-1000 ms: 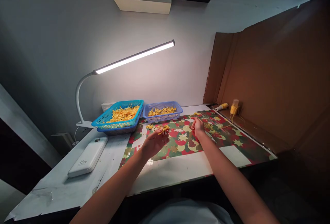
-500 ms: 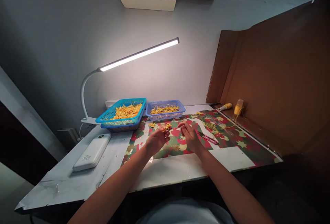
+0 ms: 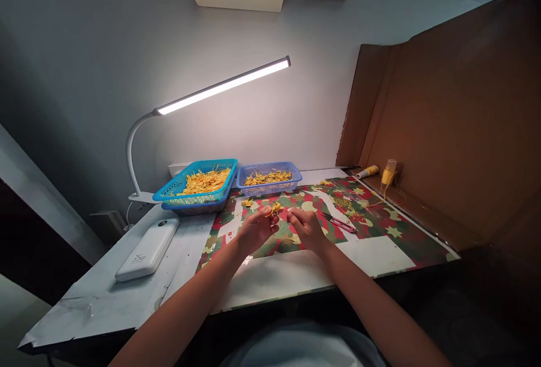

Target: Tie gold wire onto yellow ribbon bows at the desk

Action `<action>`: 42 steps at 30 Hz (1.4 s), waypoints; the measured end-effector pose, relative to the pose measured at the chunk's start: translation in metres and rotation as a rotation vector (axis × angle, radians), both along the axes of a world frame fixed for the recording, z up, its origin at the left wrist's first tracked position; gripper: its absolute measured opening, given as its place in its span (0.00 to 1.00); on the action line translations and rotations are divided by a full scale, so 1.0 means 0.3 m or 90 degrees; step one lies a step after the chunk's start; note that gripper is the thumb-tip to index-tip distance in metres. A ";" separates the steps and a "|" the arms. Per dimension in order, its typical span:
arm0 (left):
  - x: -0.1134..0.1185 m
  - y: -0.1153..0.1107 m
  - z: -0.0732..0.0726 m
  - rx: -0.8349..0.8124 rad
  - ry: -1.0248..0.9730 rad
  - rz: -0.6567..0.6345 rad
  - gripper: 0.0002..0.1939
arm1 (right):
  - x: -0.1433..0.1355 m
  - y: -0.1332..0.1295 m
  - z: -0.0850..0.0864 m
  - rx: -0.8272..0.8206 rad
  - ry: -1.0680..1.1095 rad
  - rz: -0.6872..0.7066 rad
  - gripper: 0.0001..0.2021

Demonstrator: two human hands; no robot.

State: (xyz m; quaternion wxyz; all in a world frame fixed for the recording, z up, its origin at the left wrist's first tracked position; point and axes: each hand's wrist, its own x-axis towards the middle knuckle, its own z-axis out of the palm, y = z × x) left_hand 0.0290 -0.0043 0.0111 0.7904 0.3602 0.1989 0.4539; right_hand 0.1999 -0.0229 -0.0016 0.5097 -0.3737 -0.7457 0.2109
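Note:
My left hand (image 3: 257,228) is closed around a small yellow strip-like piece (image 3: 276,208), which sticks out from its fingertips. Just to its right, my right hand (image 3: 306,228) is pinched shut; what lies between its fingertips is too small to make out. A pair of pink-handled snips (image 3: 340,223) lies on the patterned sheet (image 3: 395,234) to the right of that hand. Behind my left hand are some loose yellow pieces (image 3: 247,202). More of them fill a turquoise basket (image 3: 169,198) and a purple-blue basket (image 3: 270,189) at the back.
A lit lamp (image 3: 224,85) arches over the table from the left. A white power bank (image 3: 147,250) lies at the left. Yellow thread (image 3: 345,206) and a yellow spool (image 3: 387,175) are at the right, by a tall cardboard panel (image 3: 448,119).
My right hand has closed from a looser finger pose into a pinch, with its fingertips lower and nearer my left hand. The left hand keeps its hold. The view has shifted slightly.

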 end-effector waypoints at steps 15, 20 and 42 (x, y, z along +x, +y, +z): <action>0.008 0.004 -0.009 -0.033 0.008 0.007 0.06 | -0.039 -0.038 0.021 -0.003 0.163 -0.003 0.13; 0.019 -0.001 -0.005 -0.041 0.062 0.007 0.05 | -0.074 -0.029 0.009 -0.061 0.227 -0.029 0.13; 0.030 -0.001 0.000 -0.060 0.112 0.016 0.08 | -0.080 -0.002 0.015 -0.287 0.452 0.107 0.21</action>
